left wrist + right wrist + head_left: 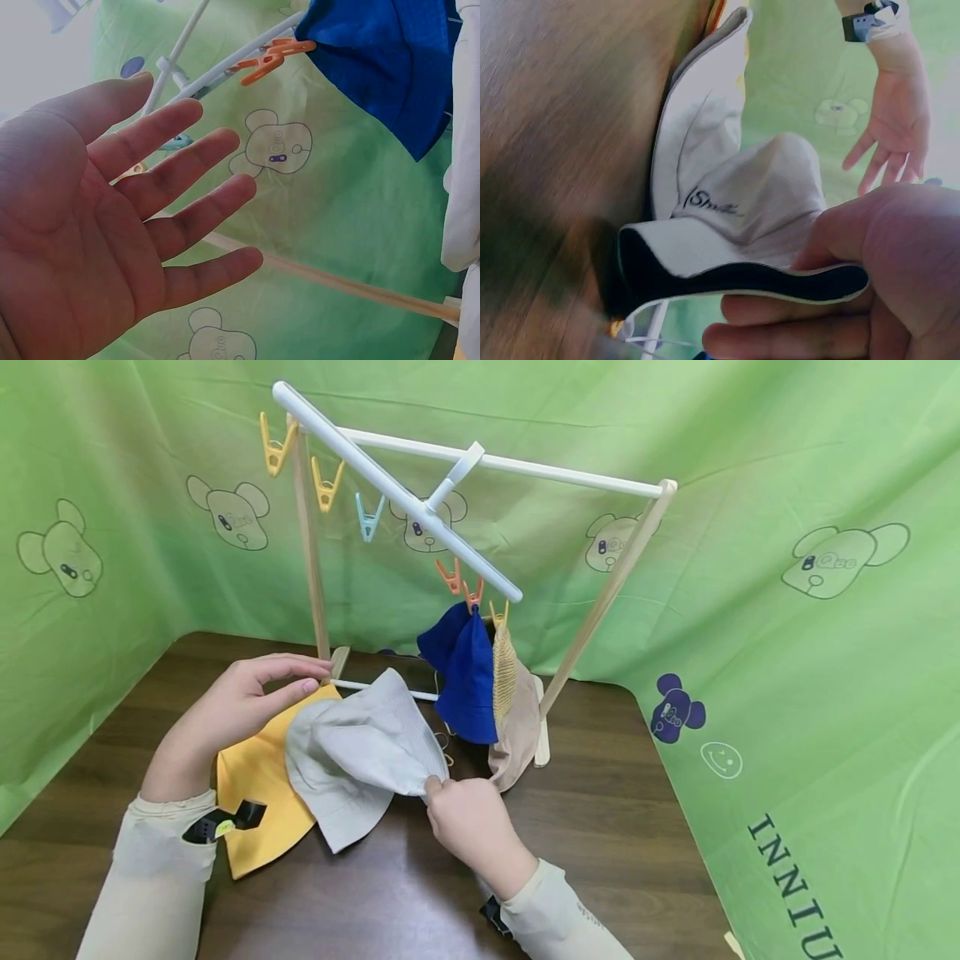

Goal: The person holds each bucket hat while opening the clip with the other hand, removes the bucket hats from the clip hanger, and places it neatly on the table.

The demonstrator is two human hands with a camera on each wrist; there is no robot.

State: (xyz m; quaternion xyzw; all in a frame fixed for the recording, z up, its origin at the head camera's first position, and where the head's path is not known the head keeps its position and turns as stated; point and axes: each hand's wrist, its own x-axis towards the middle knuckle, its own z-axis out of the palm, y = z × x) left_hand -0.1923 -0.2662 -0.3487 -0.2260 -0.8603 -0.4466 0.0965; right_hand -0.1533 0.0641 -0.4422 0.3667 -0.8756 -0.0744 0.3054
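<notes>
My right hand pinches the brim of a light grey bucket hat, thumb on one side and fingers on the other. In the right wrist view, the hat bears dark script lettering, and its brim has a dark underside. My left hand is raised over a yellow hat, holding nothing; its fingers are spread in the left wrist view. The yellow hat lies on the table, partly under the grey one. A blue bucket hat hangs from an orange clothespin on a pale blue hanger.
The hanger hooks over the white bar of a wooden rack. Yellow clothespins and a light blue clothespin hang on its left half. A tan striped piece and a beige hat hang behind the blue hat. Green cloth surrounds the table.
</notes>
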